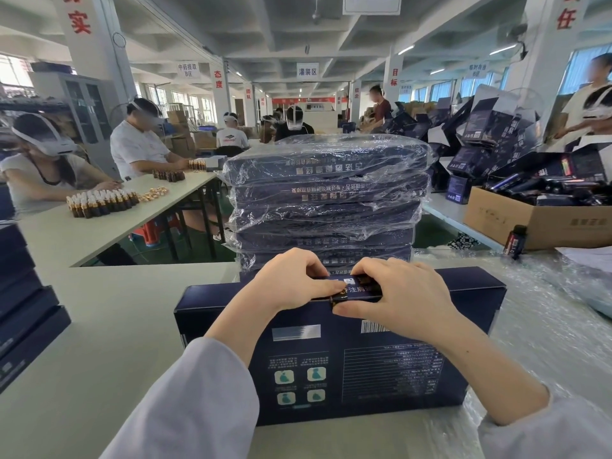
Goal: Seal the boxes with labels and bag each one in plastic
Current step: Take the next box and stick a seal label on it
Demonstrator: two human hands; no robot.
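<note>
A flat dark blue box (364,366) lies on the table in front of me, its printed back facing up. A dark label (359,291) with gold and white print sits over the box's far top edge. My left hand (291,284) presses the label's left end with thumb and curled fingers. Gripping the label's right end is my right hand (397,298), thumb on the box face and fingers curled over the far edge. Directly behind the box rises a stack of several bagged boxes (326,200) in clear plastic.
Unbagged dark boxes (23,313) are piled at the left edge. Clear plastic bags (543,313) cover the table to my right. A cardboard carton (543,220) of dark packs stands at the right. Several seated people work with small bottles (99,202) at the left table.
</note>
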